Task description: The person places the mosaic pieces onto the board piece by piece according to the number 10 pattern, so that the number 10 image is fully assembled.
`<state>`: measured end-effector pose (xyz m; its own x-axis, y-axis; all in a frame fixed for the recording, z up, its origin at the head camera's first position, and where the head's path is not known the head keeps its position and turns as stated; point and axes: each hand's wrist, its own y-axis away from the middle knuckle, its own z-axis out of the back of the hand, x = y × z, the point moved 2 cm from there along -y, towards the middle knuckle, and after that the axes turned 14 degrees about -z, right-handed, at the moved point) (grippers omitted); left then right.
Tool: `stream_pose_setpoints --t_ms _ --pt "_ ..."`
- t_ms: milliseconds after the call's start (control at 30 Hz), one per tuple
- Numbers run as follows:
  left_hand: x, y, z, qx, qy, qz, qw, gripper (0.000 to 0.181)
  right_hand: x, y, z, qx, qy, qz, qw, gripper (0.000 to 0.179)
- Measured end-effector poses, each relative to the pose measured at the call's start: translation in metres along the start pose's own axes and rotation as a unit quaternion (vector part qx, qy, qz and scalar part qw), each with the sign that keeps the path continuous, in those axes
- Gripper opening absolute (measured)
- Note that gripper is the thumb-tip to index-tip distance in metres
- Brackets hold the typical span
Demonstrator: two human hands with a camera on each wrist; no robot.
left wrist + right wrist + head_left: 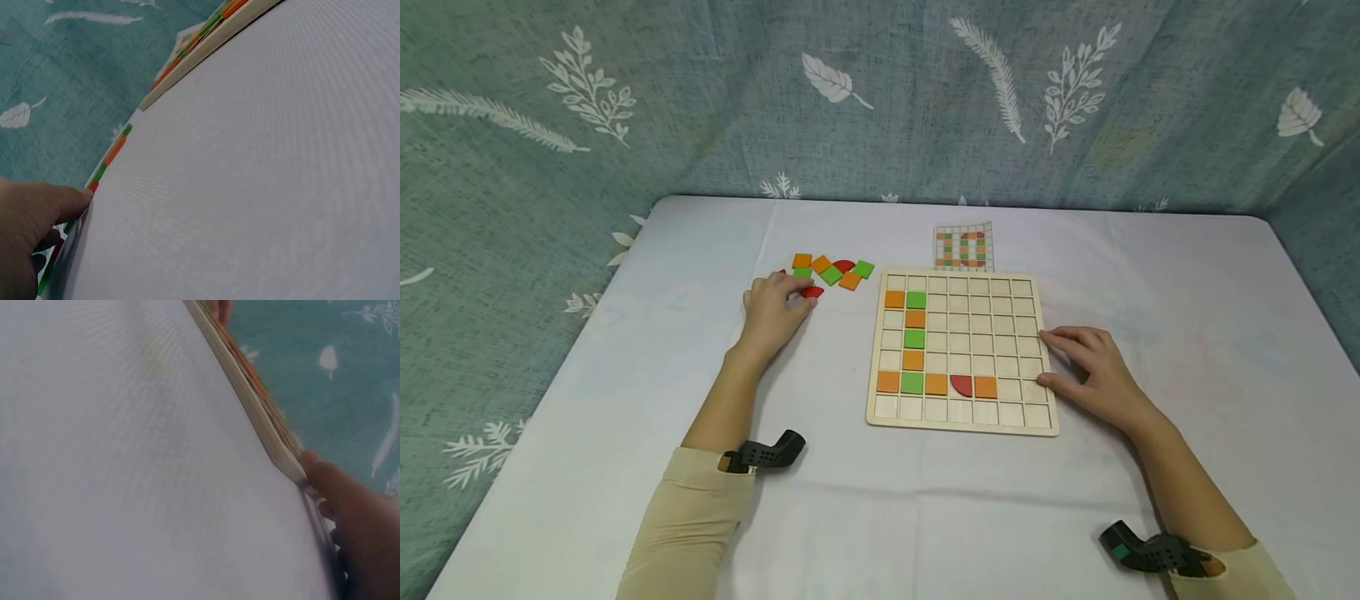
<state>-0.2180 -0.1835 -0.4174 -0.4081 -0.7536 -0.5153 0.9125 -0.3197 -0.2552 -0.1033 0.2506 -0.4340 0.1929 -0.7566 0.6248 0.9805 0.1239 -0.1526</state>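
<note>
My left hand (773, 312) reaches into a loose group of flat tiles left of the board, fingertips right at a red quarter-circle tile (812, 292) and a green square tile (802, 272). In the left wrist view, the thumb (75, 199) lies beside the red tile. A wooden grid board (958, 421) holds orange and green square tiles and one red quarter-circle (961, 385) in its left and lower cells. Against the board's right edge rest the spread thumb and fingertips of my right hand (1097, 371).
Orange tiles (850, 281), green tiles (863, 269) and another red tile (844, 266) lie between the left hand and the board. Behind the board is a small pattern card (964, 246). A leaf-print cloth (880, 125) hangs behind the white-covered table (865, 517).
</note>
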Motion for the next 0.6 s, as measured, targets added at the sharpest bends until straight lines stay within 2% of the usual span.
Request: stream_pose_setpoints --t_ms 133,267,333,500,600 --pt "-0.006 0.0 -0.005 0.025 0.044 -0.035 0.9981 0.033 0.0 0.001 0.0 0.002 -0.001 0.0 1.0 0.058" --pt "-0.011 0.001 -0.008 0.04 0.078 -0.056 0.9946 0.039 0.0 0.001 0.0 0.001 -0.001 -0.001 1.0 0.058" --pt "-0.012 0.002 -0.008 0.038 0.062 -0.061 0.9955 0.038 -0.001 0.001 0.0 -0.001 0.0 0.0 1.0 0.058" --pt "-0.014 0.004 -0.008 0.034 -0.021 -0.054 0.9977 0.041 -0.001 0.0 -0.001 -0.005 -0.001 0.004 1.0 0.058" --pt "-0.014 0.004 -0.009 0.038 -0.036 -0.049 0.9975 0.04 -0.002 -0.001 0.0 -0.005 -0.001 0.003 1.0 0.058"
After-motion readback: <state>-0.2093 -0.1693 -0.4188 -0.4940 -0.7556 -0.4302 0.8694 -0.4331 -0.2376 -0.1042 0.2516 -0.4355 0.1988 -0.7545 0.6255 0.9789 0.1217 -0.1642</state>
